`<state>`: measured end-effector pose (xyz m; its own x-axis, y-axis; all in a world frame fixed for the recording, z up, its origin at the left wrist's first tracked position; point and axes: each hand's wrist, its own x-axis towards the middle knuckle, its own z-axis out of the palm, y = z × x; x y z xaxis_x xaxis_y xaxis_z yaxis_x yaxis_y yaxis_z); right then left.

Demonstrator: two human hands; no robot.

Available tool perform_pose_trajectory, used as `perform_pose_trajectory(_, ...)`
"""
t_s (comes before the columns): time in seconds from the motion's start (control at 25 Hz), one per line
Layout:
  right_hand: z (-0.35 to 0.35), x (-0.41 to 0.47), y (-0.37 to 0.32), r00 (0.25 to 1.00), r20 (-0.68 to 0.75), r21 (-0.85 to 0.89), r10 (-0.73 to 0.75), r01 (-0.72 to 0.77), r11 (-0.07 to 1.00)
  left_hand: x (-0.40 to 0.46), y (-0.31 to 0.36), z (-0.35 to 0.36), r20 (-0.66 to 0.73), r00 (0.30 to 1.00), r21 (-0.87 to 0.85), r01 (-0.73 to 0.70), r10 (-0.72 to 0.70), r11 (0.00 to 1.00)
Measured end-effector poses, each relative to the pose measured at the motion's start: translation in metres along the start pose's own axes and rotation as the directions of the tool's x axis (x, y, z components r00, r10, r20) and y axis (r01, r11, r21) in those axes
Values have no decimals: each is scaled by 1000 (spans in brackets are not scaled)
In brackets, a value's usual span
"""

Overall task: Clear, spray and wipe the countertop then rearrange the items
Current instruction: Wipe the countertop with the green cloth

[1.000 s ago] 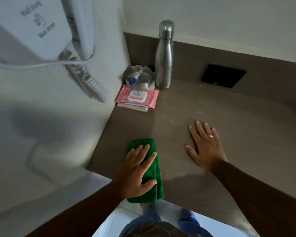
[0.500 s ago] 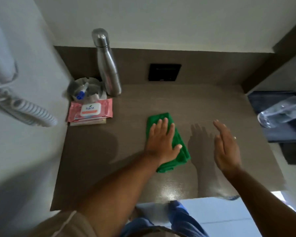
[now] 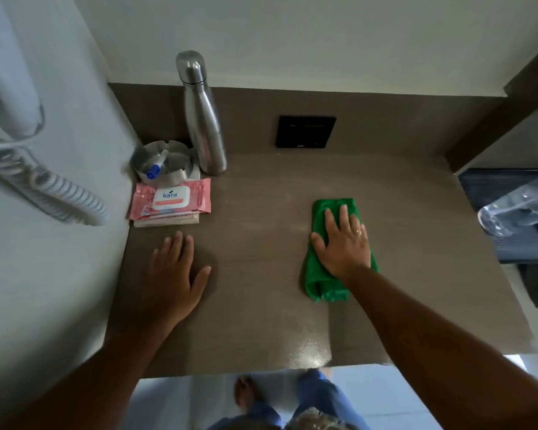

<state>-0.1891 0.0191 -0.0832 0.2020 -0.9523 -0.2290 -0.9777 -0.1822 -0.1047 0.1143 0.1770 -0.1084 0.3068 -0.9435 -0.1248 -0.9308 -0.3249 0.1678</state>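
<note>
On the right half of the brown countertop (image 3: 261, 311) lies a folded green cloth (image 3: 319, 279). My right hand (image 3: 343, 245), which wears a ring, presses flat on the cloth with its fingers spread. My left hand (image 3: 176, 274) rests palm down on the bare counter at the left, holding nothing. In the back left corner stand a steel bottle (image 3: 204, 119) and a metal ashtray (image 3: 160, 161) with a blue-capped pen in it. In front of the ashtray a pink wipes pack (image 3: 171, 198) lies on a thin book.
A wall hair dryer with a coiled cord (image 3: 44, 187) hangs over the counter's left edge. A black socket plate (image 3: 305, 131) sits in the back panel. A clear plastic bottle (image 3: 516, 209) lies on a dark tray (image 3: 507, 178) to the right. The near counter edge is above my feet.
The green cloth has gone from under my left hand to under my right hand and moved to the right. My left hand now rests on the bare counter.
</note>
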Motion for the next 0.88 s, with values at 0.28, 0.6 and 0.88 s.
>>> perform_pose_trajectory(0.28,-10,130,-123,996,-15,13,-83,83,996,7,-9,20,-58,998,89,-19,25,996)
perform_pose_trajectory(0.6,30,-94,-32,696,169,-69,-698,714,696,4,-6,12,-27,999,61,-26,27,998)
perform_pose_trajectory(0.88,-18,11,135,958,-59,2,281,-281,960,7,-4,14,-25,999,91,-18,20,996)
